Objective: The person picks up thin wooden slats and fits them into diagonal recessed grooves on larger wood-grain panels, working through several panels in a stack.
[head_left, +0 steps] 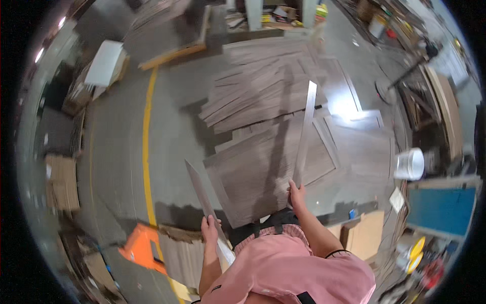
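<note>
My left hand (210,229) is closed around a long narrow wood-look strip (199,186), which slants up and to the left past my hip. In my right hand (297,196) is a second long strip (306,131), pale and flat, gripped near its lower end and pointing away from me. Both strips are apart from each other. Beyond my hands, in front of my body, lies a large grey-brown wood-look panel (253,167) with framed edges. Farther off, more panels (253,96) of the same look lie overlapped in an uneven pile.
A yellow floor line (147,131) runs along my left. Near it stands an orange plastic object (143,248). A white bucket (410,164) and a blue framed board (438,206) are at my right. Cardboard (62,182) stands far left; a wood-edged stack (174,54) is ahead.
</note>
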### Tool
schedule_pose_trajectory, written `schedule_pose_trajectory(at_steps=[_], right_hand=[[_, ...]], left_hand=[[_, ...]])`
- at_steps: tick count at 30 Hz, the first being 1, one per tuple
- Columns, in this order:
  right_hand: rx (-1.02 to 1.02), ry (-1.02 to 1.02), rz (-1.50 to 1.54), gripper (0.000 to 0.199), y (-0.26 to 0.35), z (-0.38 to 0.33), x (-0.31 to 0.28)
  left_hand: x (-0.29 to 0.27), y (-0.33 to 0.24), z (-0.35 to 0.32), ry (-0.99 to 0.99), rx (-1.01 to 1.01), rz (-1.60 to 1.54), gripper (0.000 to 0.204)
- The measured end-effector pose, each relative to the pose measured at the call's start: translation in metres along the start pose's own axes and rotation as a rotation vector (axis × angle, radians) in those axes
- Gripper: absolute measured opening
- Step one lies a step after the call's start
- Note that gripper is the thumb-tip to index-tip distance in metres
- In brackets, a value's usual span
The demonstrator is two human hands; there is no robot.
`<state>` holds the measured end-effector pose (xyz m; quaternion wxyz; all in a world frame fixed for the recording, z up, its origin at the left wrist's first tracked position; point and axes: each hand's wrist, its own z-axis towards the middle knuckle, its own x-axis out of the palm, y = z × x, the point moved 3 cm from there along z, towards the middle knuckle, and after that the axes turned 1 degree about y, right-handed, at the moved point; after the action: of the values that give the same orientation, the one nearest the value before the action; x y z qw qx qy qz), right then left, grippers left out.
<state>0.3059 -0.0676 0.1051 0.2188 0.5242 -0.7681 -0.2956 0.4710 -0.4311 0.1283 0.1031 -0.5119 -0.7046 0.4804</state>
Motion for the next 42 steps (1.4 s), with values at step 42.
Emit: schedule_pose_trajectory(at_steps=[42], right_hand=[[0.421, -1.248, 0.108, 0.063, -0.122, -0.084, 0.272]], left_hand=[[0.419, -0.299, 0.281, 1.309, 1.243, 1.108, 0.061]])
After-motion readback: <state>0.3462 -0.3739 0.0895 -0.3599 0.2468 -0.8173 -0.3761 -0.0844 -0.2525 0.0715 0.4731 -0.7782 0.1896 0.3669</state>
